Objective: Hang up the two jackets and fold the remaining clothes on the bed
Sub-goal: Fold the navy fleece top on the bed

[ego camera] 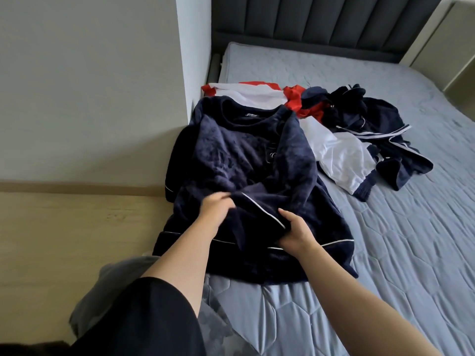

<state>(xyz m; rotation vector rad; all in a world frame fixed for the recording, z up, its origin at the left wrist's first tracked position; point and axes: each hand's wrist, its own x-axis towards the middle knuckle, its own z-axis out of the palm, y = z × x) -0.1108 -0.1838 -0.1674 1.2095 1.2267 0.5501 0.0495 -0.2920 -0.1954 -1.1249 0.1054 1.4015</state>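
Right now I see a dark navy fleece top (246, 160) with thin white piping spread flat along the left edge of the bed (385, 253), its collar toward the headboard (321, 24) and its hem toward the foot end. One piped sleeve is drawn across the lower front of the top. My left hand (217, 209) rests on that bunched fabric with its fingers curled into it; the hand is blurred, so I judge it gripping rather than just pressing, though I am not sure. My right hand (295, 233) is clamped on the fold just beside the white piping, thumb on top and fingers under the cloth. The two hands sit close together, with the piped strip between them.

Beyond the collar a red and white jacket (259, 95) lies partly under the fleece top, stretching toward the middle of the mattress, its white sleeve ending in a navy cuff. Touching it on the right, a heap of dark navy clothes (372, 116) with white stripes sits crumpled near the centre of the bed. A grey wall (90, 86) and a pale wooden ledge (77, 227) run along the left edge.
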